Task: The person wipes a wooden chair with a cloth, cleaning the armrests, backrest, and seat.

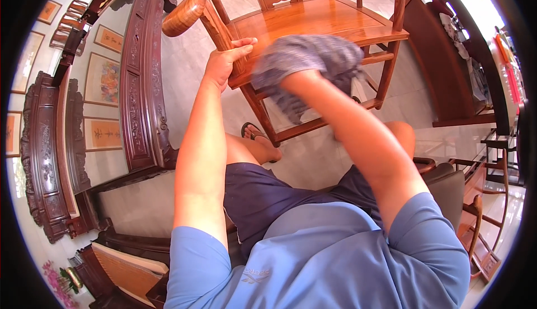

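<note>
A polished wooden armchair with a flat seat and curved arms stands in front of me. My left hand is closed round its post at the seat's left front corner, with the fingers reaching over the seat edge. A grey-blue patterned cloth covers my right hand at the front edge of the seat, its lower part hanging down below. Motion blurs the cloth, and the fingers inside it are hidden. The cloth hangs from the hand, which holds it.
A large carved dark wood frame with a mirror-like panel stands at the left. To the right is a dark reddish-brown wooden panel, with more wooden chairs below it. My sandalled foot is near the armchair's left front leg.
</note>
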The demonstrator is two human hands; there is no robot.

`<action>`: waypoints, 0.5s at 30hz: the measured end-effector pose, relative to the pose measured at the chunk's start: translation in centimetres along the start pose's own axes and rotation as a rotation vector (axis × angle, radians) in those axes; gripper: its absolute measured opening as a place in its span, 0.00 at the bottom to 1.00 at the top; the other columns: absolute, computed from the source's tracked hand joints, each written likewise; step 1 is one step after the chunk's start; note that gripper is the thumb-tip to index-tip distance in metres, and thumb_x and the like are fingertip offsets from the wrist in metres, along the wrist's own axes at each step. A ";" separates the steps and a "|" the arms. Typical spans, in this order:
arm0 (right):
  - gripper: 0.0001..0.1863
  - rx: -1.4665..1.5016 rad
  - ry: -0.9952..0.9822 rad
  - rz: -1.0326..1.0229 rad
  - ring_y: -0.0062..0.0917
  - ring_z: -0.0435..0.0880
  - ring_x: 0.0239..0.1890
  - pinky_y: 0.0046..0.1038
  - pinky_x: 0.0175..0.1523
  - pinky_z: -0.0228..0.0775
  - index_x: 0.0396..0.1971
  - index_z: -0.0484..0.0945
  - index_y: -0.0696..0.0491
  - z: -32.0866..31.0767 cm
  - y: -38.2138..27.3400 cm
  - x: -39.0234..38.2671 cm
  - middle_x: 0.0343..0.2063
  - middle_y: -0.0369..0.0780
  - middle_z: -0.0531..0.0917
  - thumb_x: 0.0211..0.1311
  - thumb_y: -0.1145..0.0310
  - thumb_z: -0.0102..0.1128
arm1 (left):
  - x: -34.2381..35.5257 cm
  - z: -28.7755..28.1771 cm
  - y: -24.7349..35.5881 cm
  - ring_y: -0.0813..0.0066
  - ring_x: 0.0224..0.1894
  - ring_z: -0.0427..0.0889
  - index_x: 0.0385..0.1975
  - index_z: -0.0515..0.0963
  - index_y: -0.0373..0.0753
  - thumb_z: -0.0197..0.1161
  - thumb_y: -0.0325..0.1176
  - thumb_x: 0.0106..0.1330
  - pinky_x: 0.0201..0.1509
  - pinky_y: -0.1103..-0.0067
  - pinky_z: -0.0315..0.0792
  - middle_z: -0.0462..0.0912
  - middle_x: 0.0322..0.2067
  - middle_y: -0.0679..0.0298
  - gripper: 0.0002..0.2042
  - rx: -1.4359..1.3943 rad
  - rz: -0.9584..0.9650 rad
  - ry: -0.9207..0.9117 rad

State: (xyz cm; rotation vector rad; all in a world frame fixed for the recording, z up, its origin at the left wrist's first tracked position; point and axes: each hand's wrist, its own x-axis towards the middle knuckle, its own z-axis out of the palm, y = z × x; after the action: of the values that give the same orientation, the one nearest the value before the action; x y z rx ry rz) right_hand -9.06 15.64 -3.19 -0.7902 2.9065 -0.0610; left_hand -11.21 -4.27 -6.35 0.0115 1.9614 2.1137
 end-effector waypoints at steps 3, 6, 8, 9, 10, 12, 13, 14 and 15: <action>0.22 0.079 0.481 0.105 0.42 0.87 0.51 0.47 0.55 0.76 0.50 0.87 0.46 6.7 -3.2 4.6 0.51 0.43 0.88 0.65 0.51 0.54 | 2.1 2.6 0.8 0.70 0.61 0.81 0.59 0.78 0.29 0.65 0.30 0.71 0.68 0.76 0.70 0.85 0.57 0.59 0.19 -0.121 -0.087 -0.120; 0.23 0.209 0.322 0.137 0.41 0.87 0.52 0.47 0.56 0.76 0.52 0.86 0.46 2.9 -5.1 2.2 0.51 0.44 0.88 0.62 0.50 0.57 | 0.4 0.9 -0.1 0.73 0.52 0.85 0.54 0.83 0.29 0.69 0.30 0.68 0.60 0.79 0.75 0.88 0.49 0.59 0.17 -0.115 -0.034 -0.016; 0.23 0.439 0.274 0.037 0.40 0.87 0.51 0.45 0.54 0.77 0.52 0.86 0.44 0.2 -2.1 -0.4 0.51 0.44 0.88 0.60 0.50 0.58 | 0.1 0.9 -0.3 0.71 0.51 0.86 0.54 0.82 0.27 0.67 0.28 0.69 0.59 0.78 0.76 0.88 0.49 0.57 0.17 -0.086 -0.024 -0.014; 0.22 0.543 0.324 -0.035 0.41 0.89 0.46 0.44 0.48 0.78 0.45 0.89 0.44 -1.4 -0.6 -2.6 0.45 0.45 0.89 0.55 0.48 0.61 | -0.4 0.7 -0.4 0.71 0.50 0.86 0.52 0.82 0.27 0.66 0.27 0.68 0.57 0.78 0.77 0.89 0.48 0.56 0.15 -0.087 0.003 0.014; 0.22 0.539 0.337 0.002 0.41 0.89 0.46 0.44 0.48 0.78 0.45 0.89 0.44 -2.5 1.3 -4.1 0.45 0.45 0.89 0.55 0.48 0.61 | -0.5 1.1 -0.4 0.70 0.49 0.87 0.50 0.82 0.26 0.65 0.26 0.68 0.55 0.77 0.78 0.89 0.47 0.55 0.14 -0.089 0.032 0.039; 0.21 0.203 0.099 0.154 0.42 0.89 0.43 0.45 0.45 0.78 0.36 0.90 0.45 -4.4 5.7 -5.9 0.38 0.45 0.90 0.52 0.46 0.61 | -0.6 1.4 -0.9 0.64 0.52 0.87 0.52 0.77 0.24 0.62 0.27 0.69 0.62 0.71 0.77 0.89 0.44 0.49 0.16 0.055 0.059 0.183; 0.21 0.172 0.366 0.141 0.43 0.89 0.41 0.44 0.44 0.78 0.32 0.90 0.47 -1.4 9.7 -6.7 0.35 0.46 0.89 0.52 0.47 0.60 | -0.1 2.8 -0.7 0.61 0.48 0.89 0.50 0.76 0.24 0.62 0.27 0.68 0.60 0.71 0.78 0.89 0.39 0.47 0.15 0.059 0.046 0.217; 0.20 0.119 0.453 0.187 0.43 0.89 0.39 0.44 0.42 0.78 0.29 0.89 0.49 -0.7 12.5 -7.5 0.33 0.47 0.89 0.51 0.48 0.60 | -0.1 3.2 -0.6 0.60 0.48 0.89 0.50 0.76 0.24 0.62 0.28 0.69 0.58 0.71 0.79 0.89 0.35 0.47 0.15 0.076 0.093 0.243; 0.20 0.067 0.533 0.237 0.44 0.89 0.37 0.44 0.41 0.77 0.26 0.89 0.51 0.0 15.3 -8.2 0.31 0.48 0.89 0.51 0.49 0.60 | 0.2 3.3 -1.0 0.60 0.46 0.89 0.48 0.78 0.24 0.63 0.28 0.70 0.56 0.71 0.80 0.89 0.33 0.48 0.14 0.108 0.130 0.284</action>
State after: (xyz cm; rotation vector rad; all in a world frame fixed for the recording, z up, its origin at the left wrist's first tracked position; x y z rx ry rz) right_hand -9.71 32.96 -3.40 -0.4647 3.4501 -0.4012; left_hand -10.59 -0.95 -7.10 -0.1533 2.2926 2.1879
